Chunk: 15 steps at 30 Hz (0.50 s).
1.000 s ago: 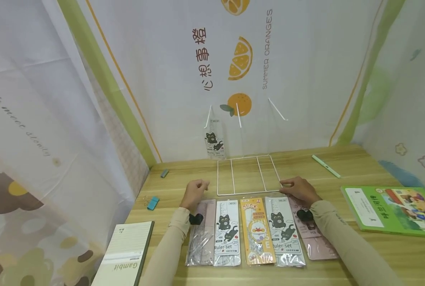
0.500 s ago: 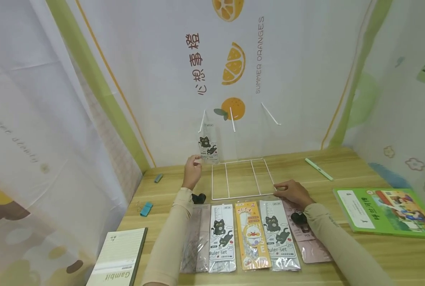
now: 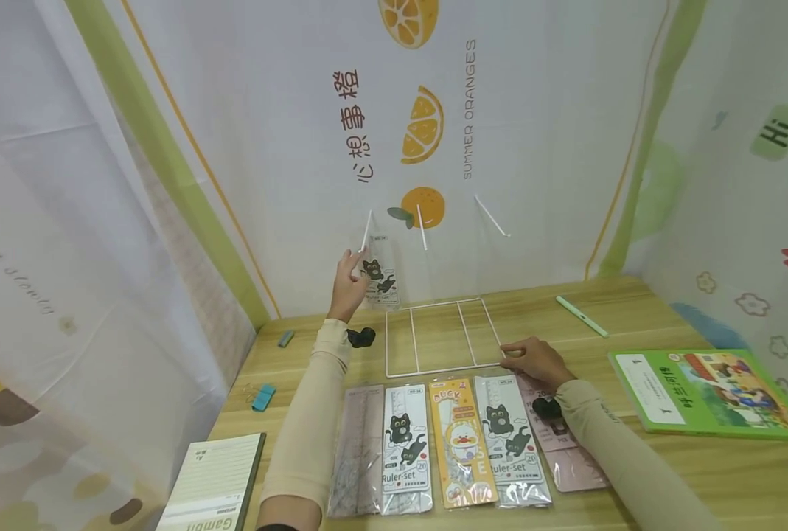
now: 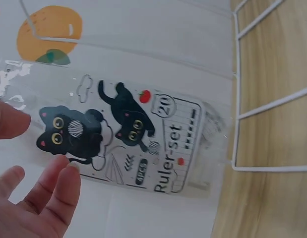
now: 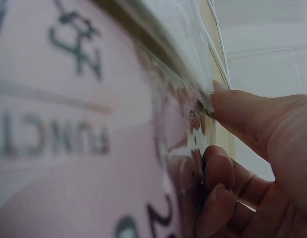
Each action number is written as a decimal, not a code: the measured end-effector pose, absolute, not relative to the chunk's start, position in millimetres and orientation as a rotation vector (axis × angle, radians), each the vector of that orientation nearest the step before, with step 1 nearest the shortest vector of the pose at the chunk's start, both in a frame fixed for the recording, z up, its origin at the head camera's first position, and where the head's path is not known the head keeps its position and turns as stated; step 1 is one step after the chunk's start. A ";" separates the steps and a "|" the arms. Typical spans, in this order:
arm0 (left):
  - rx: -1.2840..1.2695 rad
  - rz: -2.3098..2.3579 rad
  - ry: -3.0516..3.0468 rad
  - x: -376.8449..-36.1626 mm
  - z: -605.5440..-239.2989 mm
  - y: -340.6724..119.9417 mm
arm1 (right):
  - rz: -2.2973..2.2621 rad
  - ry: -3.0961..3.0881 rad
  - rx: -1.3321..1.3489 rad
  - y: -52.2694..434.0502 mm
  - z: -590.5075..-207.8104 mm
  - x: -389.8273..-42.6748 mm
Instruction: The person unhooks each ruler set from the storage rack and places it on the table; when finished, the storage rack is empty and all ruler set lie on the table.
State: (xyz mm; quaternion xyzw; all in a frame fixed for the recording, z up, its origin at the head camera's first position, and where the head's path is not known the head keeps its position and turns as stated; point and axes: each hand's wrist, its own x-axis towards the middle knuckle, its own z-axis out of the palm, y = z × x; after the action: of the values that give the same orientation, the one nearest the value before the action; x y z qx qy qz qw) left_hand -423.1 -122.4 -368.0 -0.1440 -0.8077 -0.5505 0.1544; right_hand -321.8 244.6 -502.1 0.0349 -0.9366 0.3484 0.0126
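A clear ruler-set packet [image 3: 382,276] printed with black cats hangs upright from the left prong of a white wire rack [image 3: 415,372]. My left hand [image 3: 349,284] is raised at the packet's left edge, close to the prong's tip. In the left wrist view, the thumb and fingers [image 4: 64,191] stand apart in front of the packet's upper part. At the rack base's front right corner, my right hand [image 3: 536,361] pinches the wire. A pink packet [image 5: 69,139] fills much of the right wrist view and partly hides the grip.
Several ruler packets lie in a row before the rack, among them a yellow duck one [image 3: 463,442]. A notepad [image 3: 214,479] and blue clip [image 3: 264,397] lie left. A green book [image 3: 712,391] and light green pen [image 3: 582,316] lie right. A printed cloth hangs behind.
My left hand has risen from beside the rack base, past the packet's lower edge, to its upper left edge. The right hand stays at the rack's corner. The head view has shifted slightly.
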 end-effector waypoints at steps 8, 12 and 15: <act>-0.397 -1.715 -2.255 -421.1 -356.0 -120.0 | 1.099 -2.910 0.103 244.5 -504.7 -323.3; -0.407 -1.734 -2.291 -420.1 -356.2 -118.5 | 1.095 -2.907 0.097 244.8 -505.5 -323.6; -0.407 -1.747 -2.313 -419.3 -356.7 -117.3 | 1.109 -2.909 0.090 245.3 -506.8 -323.4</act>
State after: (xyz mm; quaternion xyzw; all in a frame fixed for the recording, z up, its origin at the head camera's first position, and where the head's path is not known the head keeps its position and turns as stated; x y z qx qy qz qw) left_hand -419.3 -117.3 -356.7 -0.1384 -0.7857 -0.5933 0.1072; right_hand -323.4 245.3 -506.8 0.0291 -0.9340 0.3559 0.0134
